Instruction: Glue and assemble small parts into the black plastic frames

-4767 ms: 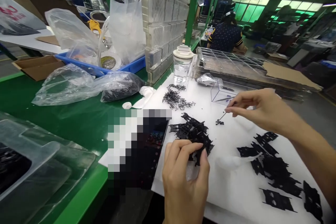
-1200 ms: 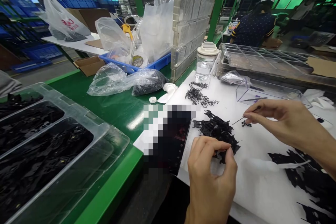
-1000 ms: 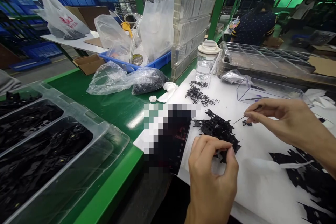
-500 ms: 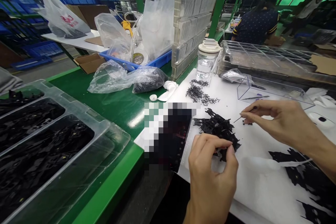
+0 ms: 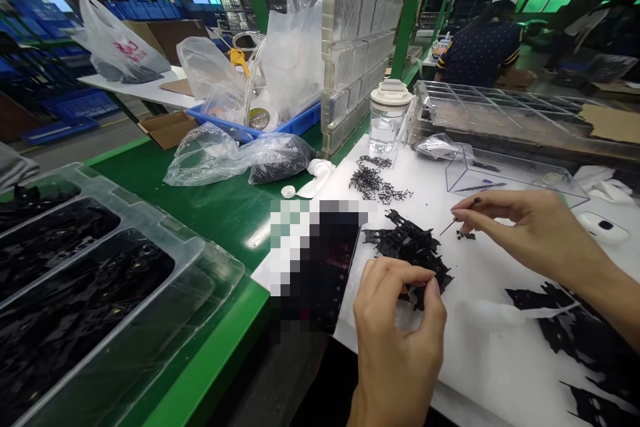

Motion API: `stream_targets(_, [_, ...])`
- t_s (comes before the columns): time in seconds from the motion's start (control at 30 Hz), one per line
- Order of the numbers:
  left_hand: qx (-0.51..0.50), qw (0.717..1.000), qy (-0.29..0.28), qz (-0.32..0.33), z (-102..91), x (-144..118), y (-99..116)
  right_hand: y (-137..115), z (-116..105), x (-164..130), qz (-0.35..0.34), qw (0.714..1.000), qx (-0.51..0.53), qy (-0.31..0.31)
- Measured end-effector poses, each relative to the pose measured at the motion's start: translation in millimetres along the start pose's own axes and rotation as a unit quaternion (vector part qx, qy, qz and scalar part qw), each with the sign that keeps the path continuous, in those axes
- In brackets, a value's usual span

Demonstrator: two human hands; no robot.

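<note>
The left hand pinches a black flat part off the pile near the white surface's front edge. The right hand, grip closed, holds a thin pick over tiny black pieces.
</note>
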State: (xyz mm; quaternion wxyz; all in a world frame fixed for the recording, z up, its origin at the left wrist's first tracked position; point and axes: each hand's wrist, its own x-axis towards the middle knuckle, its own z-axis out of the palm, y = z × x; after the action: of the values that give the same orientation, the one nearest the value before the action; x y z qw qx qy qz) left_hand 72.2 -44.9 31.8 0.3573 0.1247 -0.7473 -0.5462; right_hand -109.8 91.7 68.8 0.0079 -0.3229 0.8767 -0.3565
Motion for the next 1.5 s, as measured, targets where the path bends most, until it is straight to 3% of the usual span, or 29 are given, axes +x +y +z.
stream_targets(0.47, [-0.014,1.000,0.005,-0.001,-0.4,-1,-3,2,-7,-1,0.017,0.998,0.010,0.059])
stream_targets(0.9, [0.004,1.000,-0.014,0.009,-2.7,-1,-5,-2,-2,2,0.000,1.000,0.027,0.007])
stream_targets(1.5, [0.015,1.000,-0.021,0.012,-5.2,-1,-9,-11,-1,1,0.003,0.996,0.070,0.046])
